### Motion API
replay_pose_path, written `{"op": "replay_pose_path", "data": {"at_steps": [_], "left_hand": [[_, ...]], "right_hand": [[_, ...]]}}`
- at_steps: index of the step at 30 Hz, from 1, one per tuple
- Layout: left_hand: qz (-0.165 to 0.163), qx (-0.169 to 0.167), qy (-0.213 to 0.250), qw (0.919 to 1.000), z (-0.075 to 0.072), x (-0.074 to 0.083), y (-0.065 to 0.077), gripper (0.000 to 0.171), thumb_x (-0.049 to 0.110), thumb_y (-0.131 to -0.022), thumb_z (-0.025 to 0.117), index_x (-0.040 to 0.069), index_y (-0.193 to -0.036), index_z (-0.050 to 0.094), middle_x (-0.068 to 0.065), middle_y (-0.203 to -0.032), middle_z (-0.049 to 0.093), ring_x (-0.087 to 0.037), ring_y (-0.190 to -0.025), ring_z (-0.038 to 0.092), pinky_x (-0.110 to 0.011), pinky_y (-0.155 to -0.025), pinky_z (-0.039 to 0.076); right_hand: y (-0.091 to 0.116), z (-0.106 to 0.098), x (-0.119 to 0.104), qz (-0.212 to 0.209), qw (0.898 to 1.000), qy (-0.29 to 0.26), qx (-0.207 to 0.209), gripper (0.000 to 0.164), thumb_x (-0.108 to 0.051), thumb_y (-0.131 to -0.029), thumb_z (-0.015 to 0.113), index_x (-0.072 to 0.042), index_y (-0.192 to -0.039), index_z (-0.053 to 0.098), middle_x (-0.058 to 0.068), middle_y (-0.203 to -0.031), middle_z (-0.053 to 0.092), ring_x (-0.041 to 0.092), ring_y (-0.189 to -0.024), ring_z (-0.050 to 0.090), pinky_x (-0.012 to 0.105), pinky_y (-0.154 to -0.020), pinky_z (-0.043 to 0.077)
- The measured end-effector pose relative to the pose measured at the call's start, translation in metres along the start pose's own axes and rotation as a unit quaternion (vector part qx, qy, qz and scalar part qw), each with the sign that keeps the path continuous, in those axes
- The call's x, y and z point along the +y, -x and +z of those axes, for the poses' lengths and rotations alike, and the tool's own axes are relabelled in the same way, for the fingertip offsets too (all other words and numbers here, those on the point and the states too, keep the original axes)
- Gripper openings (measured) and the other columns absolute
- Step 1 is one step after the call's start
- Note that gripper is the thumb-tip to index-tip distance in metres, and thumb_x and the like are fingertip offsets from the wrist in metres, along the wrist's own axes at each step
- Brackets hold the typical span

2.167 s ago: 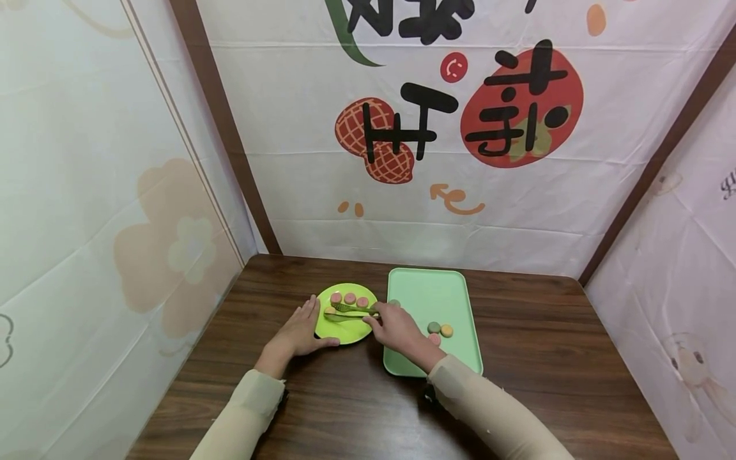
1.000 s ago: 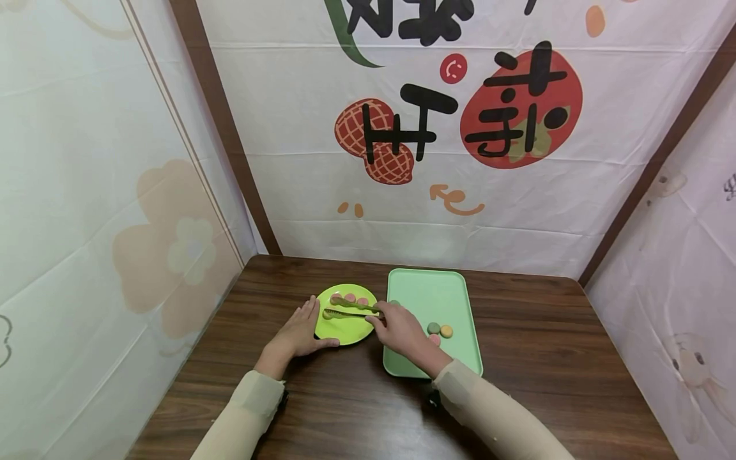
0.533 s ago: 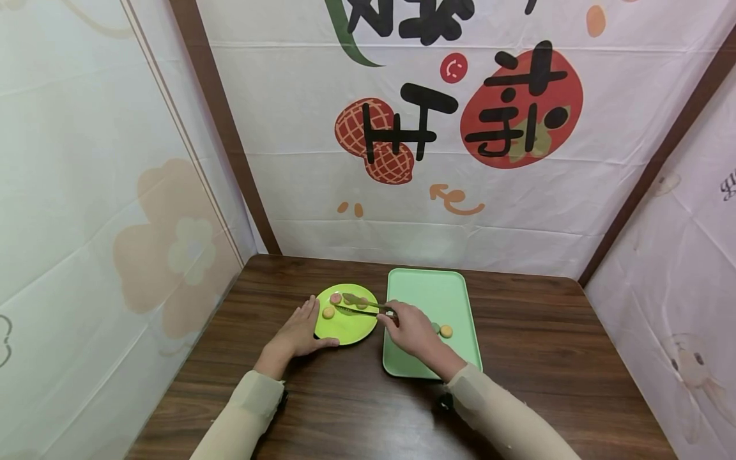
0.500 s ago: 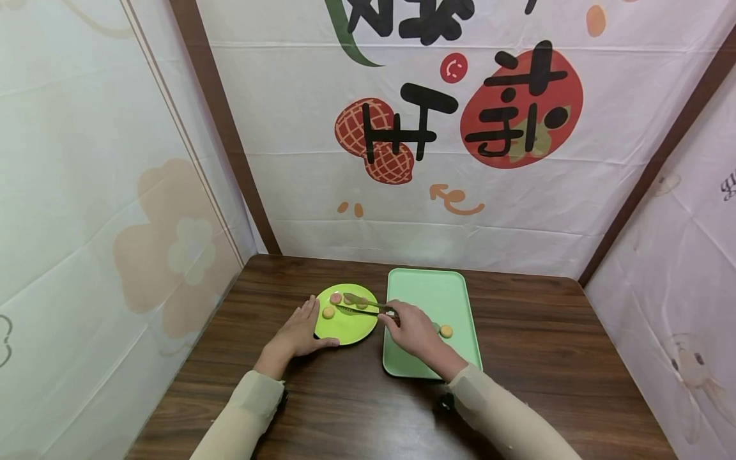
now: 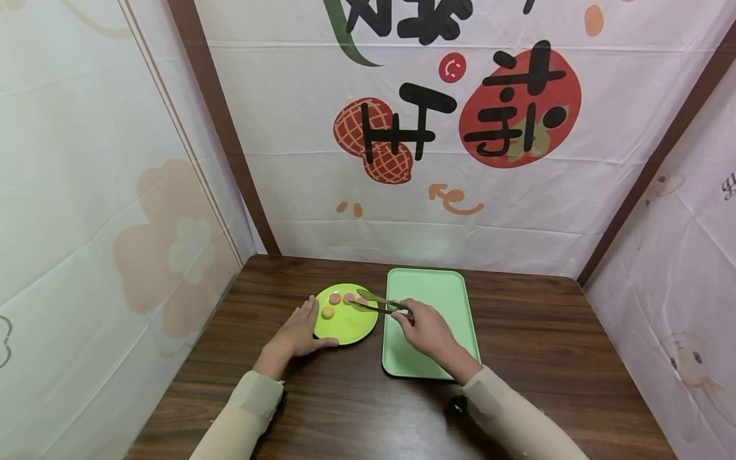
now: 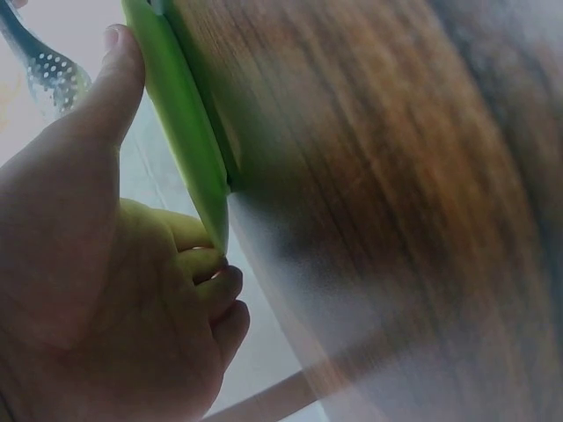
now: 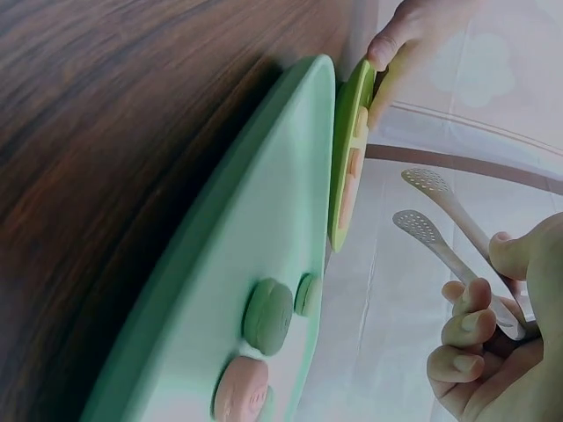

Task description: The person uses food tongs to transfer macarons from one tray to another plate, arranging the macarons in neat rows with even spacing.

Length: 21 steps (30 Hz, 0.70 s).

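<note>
My left hand (image 5: 296, 332) rests at the left rim of a yellow-green plate (image 5: 351, 331), fingers extended along the edge and thumb at its near side. On the plate lie three pink macarons (image 5: 335, 298) in a row and one yellow macaron (image 5: 328, 312). My right hand (image 5: 425, 331) grips metal tongs (image 7: 453, 207) with perforated ends, held above the gap between plate and tray. The tongs' tips are spread, with nothing between them. In the right wrist view, a green macaron (image 7: 268, 316) and a pink macaron (image 7: 242, 389) sit on the mint tray.
The mint-green tray (image 5: 425, 281) stands right beside the plate, partly under my right hand, which hides most of its macarons in the head view. A smaller-looking green macaron (image 7: 306, 294) lies farther off on it. The dark wooden table (image 5: 535, 358) ends at printed cloth walls (image 5: 322, 243).
My right hand has drawn the tongs back from the yellow macaron, to the right and up over the tray. The yellow macaron stays on the plate. The left hand has not moved.
</note>
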<state>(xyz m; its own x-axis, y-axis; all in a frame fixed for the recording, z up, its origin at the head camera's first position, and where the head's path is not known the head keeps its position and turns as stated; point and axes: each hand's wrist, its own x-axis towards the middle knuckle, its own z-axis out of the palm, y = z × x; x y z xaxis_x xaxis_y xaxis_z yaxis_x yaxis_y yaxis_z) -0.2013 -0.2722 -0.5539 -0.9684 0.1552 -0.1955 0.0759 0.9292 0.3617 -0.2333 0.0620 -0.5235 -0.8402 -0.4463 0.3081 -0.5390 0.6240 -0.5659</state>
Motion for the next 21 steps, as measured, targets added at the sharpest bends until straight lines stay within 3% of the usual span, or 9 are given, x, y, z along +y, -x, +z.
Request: {"op": "replay_pose_path", "data": {"at_steps": [8, 21], "left_hand": [[-0.002, 0.003, -0.003, 1.0, 0.001, 0.0, -0.001, 0.127, 0.07, -0.093, 0.073, -0.012, -0.167, 0.01, -0.032, -0.176, 0.005, -0.048, -0.163, 0.013, -0.055, -0.134, 0.015], [-0.004, 0.004, -0.004, 1.0, 0.001, -0.002, -0.002, 0.128, 0.071, -0.092, 0.073, -0.012, -0.167, 0.01, -0.031, -0.176, 0.005, -0.047, -0.163, 0.012, -0.055, -0.134, 0.015]], "right_hand": [[0.003, -0.012, 0.012, 0.01, 1.0, 0.007, 0.012, 0.032, -0.032, -0.106, 0.072, -0.005, -0.122, 0.074, 0.001, -0.091, 0.073, 0.008, -0.073, 0.064, 0.036, -0.065, 0.057], [0.011, -0.024, 0.035, 0.026, 0.999, 0.007, 0.018, 0.031, -0.031, -0.106, 0.072, -0.005, -0.124, 0.074, 0.001, -0.089, 0.072, 0.009, -0.07, 0.062, 0.037, -0.064, 0.056]]}}
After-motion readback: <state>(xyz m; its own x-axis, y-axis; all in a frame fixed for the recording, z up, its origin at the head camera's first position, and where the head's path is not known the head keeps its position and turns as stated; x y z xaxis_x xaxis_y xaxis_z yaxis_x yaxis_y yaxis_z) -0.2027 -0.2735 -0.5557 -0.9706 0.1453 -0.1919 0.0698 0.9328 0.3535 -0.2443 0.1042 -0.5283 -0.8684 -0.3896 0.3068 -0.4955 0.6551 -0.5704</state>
